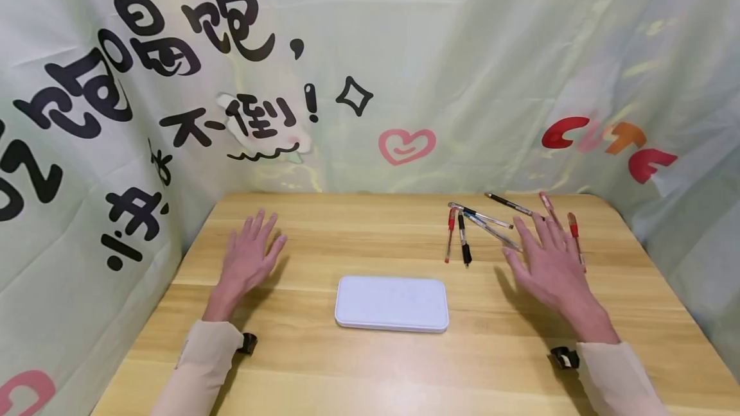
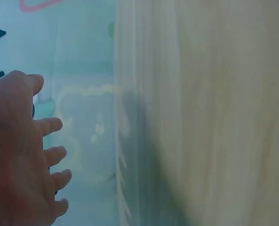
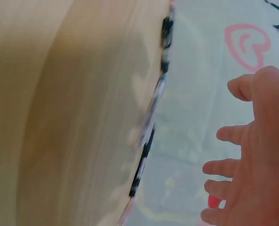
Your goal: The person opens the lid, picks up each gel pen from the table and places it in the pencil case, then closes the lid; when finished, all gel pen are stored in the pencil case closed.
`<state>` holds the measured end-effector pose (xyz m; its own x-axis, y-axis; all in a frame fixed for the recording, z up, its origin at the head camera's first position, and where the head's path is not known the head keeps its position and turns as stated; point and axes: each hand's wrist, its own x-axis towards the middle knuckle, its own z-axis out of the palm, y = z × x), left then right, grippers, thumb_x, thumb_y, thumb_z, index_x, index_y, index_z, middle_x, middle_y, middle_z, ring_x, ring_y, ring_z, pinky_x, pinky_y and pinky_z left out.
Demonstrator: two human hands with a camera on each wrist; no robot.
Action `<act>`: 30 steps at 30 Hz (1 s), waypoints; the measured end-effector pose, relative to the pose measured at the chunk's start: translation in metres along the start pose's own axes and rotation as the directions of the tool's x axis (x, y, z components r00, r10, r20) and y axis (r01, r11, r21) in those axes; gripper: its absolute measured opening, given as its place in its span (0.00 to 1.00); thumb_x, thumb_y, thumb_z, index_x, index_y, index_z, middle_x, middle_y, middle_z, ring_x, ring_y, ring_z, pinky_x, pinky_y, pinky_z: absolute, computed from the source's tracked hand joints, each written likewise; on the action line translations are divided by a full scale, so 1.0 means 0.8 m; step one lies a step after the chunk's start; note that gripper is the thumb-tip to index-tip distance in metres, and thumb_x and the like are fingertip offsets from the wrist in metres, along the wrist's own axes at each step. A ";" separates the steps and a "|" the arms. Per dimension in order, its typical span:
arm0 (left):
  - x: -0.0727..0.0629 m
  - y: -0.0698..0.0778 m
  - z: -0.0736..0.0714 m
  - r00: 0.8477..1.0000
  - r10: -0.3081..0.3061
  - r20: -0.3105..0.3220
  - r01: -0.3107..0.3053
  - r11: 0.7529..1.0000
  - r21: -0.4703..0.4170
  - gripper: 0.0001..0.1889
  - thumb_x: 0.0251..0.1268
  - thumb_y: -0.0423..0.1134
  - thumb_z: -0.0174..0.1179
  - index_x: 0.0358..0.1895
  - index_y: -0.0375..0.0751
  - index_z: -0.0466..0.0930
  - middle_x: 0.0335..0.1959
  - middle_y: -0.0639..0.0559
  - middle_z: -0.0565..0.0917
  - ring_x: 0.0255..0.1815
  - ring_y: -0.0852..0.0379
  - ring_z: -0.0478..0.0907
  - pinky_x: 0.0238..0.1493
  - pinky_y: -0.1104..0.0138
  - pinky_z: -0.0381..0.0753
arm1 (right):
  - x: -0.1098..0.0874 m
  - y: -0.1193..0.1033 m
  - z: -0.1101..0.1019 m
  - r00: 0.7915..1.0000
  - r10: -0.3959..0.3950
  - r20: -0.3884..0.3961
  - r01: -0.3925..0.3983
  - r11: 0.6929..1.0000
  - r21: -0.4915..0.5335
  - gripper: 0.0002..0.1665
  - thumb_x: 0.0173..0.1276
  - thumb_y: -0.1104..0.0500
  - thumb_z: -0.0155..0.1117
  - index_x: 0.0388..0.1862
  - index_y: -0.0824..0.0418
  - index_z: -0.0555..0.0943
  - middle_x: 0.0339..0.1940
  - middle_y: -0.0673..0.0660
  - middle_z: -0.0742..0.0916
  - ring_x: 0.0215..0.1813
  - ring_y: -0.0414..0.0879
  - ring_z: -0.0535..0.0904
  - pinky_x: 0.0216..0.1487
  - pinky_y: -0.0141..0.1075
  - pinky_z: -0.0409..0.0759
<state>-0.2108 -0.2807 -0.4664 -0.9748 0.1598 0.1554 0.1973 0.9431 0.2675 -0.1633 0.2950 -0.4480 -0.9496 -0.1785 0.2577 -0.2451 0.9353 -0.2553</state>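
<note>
My left hand [image 1: 247, 262] is over the left part of the table with its fingers spread, holding nothing; the left wrist view shows the same hand [image 2: 17, 150] apart from the tabletop. On the other side, my right hand [image 1: 552, 268] hovers with spread fingers near several pens, gripping none of them. A red pen [image 1: 575, 230] and a pink-capped pen [image 1: 547, 203] lie partly behind that hand. Left of it are a blue pen [image 1: 491, 231], a black pen [image 1: 464, 236] and another red pen [image 1: 451, 230]. Between the hands lies a pale lavender, closed flat case [image 1: 392, 303].
The wooden table [image 1: 300, 364] has a curtain [image 1: 462, 82] with writing and drawings along its back and sides. A black pen [image 1: 507, 203] lies near the back edge. Dark devices sit at both wrists, by the light sleeves [image 1: 199, 358].
</note>
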 end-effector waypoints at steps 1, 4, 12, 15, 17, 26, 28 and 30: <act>-0.001 0.003 0.000 1.000 0.010 0.005 -0.010 1.000 -0.024 0.38 0.82 0.64 0.34 0.83 0.44 0.50 0.84 0.38 0.45 0.82 0.32 0.42 0.73 0.32 0.38 | 0.001 -0.006 -0.001 1.000 -0.015 -0.006 0.015 1.000 0.020 0.42 0.81 0.41 0.47 0.84 0.59 0.53 0.80 0.74 0.57 0.81 0.71 0.45 0.71 0.73 0.41; -0.005 0.015 0.000 0.999 0.052 0.005 -0.051 0.987 -0.151 0.37 0.83 0.60 0.38 0.83 0.42 0.51 0.83 0.37 0.47 0.82 0.32 0.44 0.73 0.32 0.41 | 0.003 -0.024 -0.001 0.998 -0.061 -0.029 0.064 0.993 0.096 0.41 0.80 0.43 0.51 0.84 0.58 0.55 0.79 0.73 0.60 0.79 0.72 0.51 0.71 0.73 0.43; -0.025 0.073 0.011 0.990 0.143 -0.015 -0.119 0.754 -0.646 0.31 0.82 0.47 0.51 0.80 0.40 0.58 0.79 0.38 0.61 0.78 0.36 0.57 0.73 0.36 0.54 | -0.006 -0.072 0.003 0.993 -0.115 -0.002 0.106 0.910 0.400 0.36 0.81 0.49 0.56 0.83 0.50 0.59 0.80 0.66 0.64 0.77 0.71 0.59 0.61 0.77 0.59; -0.036 0.095 0.023 0.983 0.182 -0.006 -0.125 0.651 -0.749 0.31 0.79 0.43 0.56 0.78 0.37 0.61 0.76 0.37 0.66 0.75 0.36 0.62 0.72 0.39 0.58 | -0.009 -0.086 0.009 0.990 -0.143 0.004 0.123 0.863 0.491 0.33 0.81 0.52 0.57 0.81 0.52 0.63 0.78 0.63 0.68 0.76 0.67 0.62 0.64 0.73 0.62; -0.043 0.108 0.033 0.976 0.216 0.007 -0.127 0.599 -0.791 0.31 0.78 0.41 0.58 0.77 0.35 0.61 0.74 0.35 0.68 0.73 0.35 0.65 0.71 0.40 0.61 | -0.012 -0.094 0.015 0.988 -0.153 0.007 0.126 0.837 0.533 0.32 0.81 0.53 0.57 0.80 0.55 0.65 0.74 0.63 0.72 0.73 0.64 0.66 0.64 0.69 0.66; -0.071 0.139 0.056 0.951 0.277 0.137 -0.045 0.563 -0.825 0.43 0.66 0.39 0.71 0.80 0.42 0.57 0.73 0.41 0.70 0.74 0.43 0.64 0.72 0.42 0.58 | -0.019 -0.131 0.046 0.964 -0.211 0.163 0.038 0.713 0.700 0.35 0.75 0.56 0.66 0.76 0.63 0.67 0.67 0.67 0.77 0.65 0.63 0.76 0.62 0.59 0.75; -0.074 0.144 0.056 0.938 0.311 0.156 -0.061 0.588 -0.806 0.48 0.60 0.41 0.75 0.81 0.46 0.56 0.74 0.42 0.66 0.73 0.43 0.63 0.71 0.42 0.59 | -0.023 -0.136 0.051 0.951 -0.235 0.200 0.038 0.732 0.680 0.39 0.71 0.56 0.70 0.77 0.61 0.66 0.69 0.65 0.76 0.68 0.61 0.74 0.65 0.59 0.73; -0.076 0.150 0.059 0.931 0.332 0.149 -0.096 0.618 -0.780 0.51 0.56 0.41 0.78 0.81 0.49 0.57 0.74 0.43 0.64 0.72 0.43 0.62 0.70 0.42 0.60 | -0.026 -0.139 0.054 0.938 -0.261 0.227 0.053 0.755 0.653 0.45 0.66 0.57 0.75 0.77 0.59 0.65 0.72 0.63 0.74 0.70 0.60 0.72 0.66 0.59 0.71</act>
<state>-0.1327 -0.1635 -0.4886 -0.8580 0.5054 0.0920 0.2962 0.3404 0.8924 -0.1248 0.1818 -0.4652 -0.8712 -0.4811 0.0975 -0.3627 0.4972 -0.7882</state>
